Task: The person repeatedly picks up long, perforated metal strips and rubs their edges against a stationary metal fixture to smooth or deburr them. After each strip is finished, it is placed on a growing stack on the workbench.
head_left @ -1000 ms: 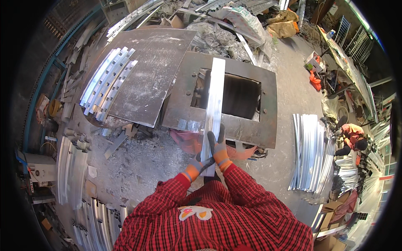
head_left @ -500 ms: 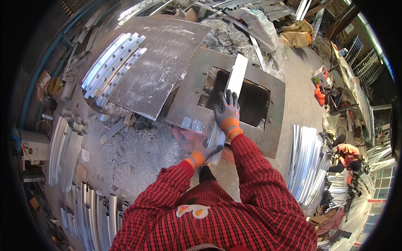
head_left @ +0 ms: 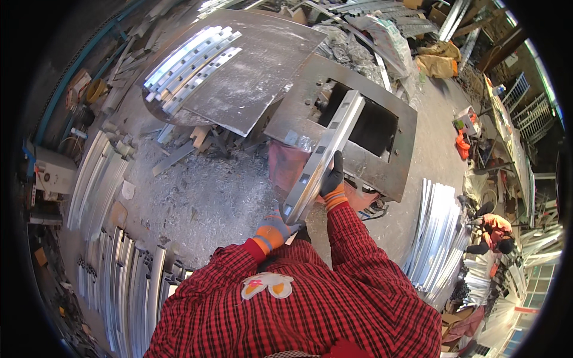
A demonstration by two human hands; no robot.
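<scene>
A silvery metal profile bar (head_left: 327, 149) with square notches along its face slants up and away from me, its far end over the opening of the metal worktable (head_left: 286, 122). My right hand (head_left: 333, 176), in a grey and orange glove, is closed round the bar's right side near its middle. At the near end, my left hand (head_left: 276, 229), gloved alike, grips the bar from below; part of its fingers is hidden. Several similar notched bars (head_left: 191, 68) lie side by side on the dark metal sheet (head_left: 256, 65) at the far left.
Long metal profiles (head_left: 439, 232) are stacked on the floor at right, with more bundles (head_left: 128, 280) at left. Scrap and shavings (head_left: 203, 203) cover the floor left of the worktable. A co-worker in orange (head_left: 495, 230) is low down at far right.
The bar has come off the worktable toward me and been raised and turned, so its notched face shows. My right hand has gone from lying on top to gripping its side.
</scene>
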